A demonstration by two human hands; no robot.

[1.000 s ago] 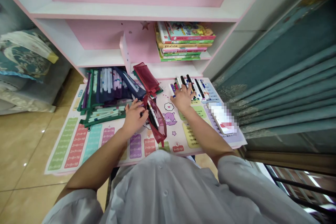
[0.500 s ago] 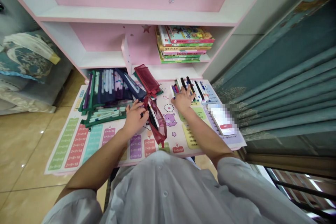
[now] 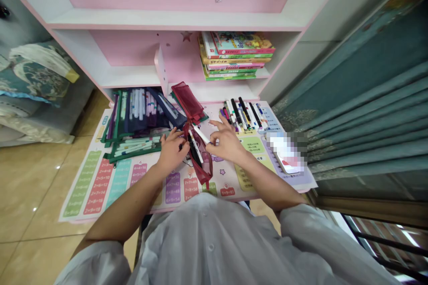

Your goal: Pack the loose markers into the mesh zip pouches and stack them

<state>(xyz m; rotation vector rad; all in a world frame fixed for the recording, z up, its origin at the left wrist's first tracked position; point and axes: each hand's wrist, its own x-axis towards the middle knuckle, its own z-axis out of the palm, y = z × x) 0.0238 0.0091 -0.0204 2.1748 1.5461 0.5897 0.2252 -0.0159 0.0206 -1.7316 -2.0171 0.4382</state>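
Note:
A dark red mesh pencil pouch [image 3: 206,170] lies unzipped near the desk's middle, with a black pen and a white pen inside. My left hand [image 3: 173,149] grips its left edge, the fingertips partly hidden against the mesh. Pinched in my right hand [image 3: 227,142] is a white marker [image 3: 201,134], slanting over the pouch's upper opening. Behind that hand several loose pens and markers [image 3: 245,113] lie in a row. Filled mesh pouches [image 3: 137,109] are heaped on the left, and a green one [image 3: 135,146] with pale pens lies in front of them.
Flat red and green pouches [image 3: 189,100] rest at the back of the desk. A phone [image 3: 284,151] lies at the right edge. Stacked books [image 3: 236,55] fill part of the shelf [image 3: 177,20]. A curtain [image 3: 361,111] hangs on the right.
My right hand has picked a white marker from the row of pens and brought it left to the red pouch. My left hand has stayed on the pouch.

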